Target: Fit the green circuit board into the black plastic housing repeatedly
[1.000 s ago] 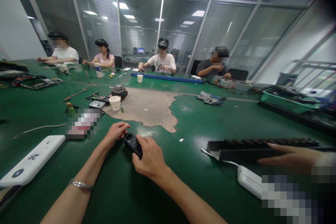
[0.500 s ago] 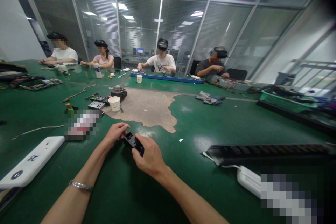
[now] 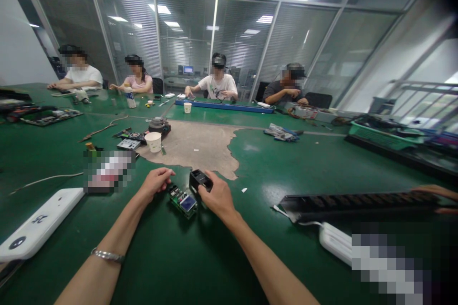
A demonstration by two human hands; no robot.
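My right hand [image 3: 218, 194] grips a small black plastic casing [image 3: 201, 180] and holds it raised and tilted. Just to its left, a green circuit board [image 3: 183, 201] with a blue-white screen lies on the green table. My left hand [image 3: 157, 182] is beside the board's upper left corner, apart from it. Its fingers are curled and closed; whatever is in them, if anything, is hidden.
Left are a white power bank [image 3: 43, 221] and a blurred-out object [image 3: 110, 171]. Ahead stands a paper cup [image 3: 153, 142] by small parts. Gloves [image 3: 282, 132] lie farther off. At right, another person's hand [image 3: 434, 195] touches a long black strip [image 3: 358, 206]. Several people sit opposite.
The black casing has come off the circuit board and moved right and up in my right hand. The board now lies bare on the table. Another person's hand has appeared at the right edge.
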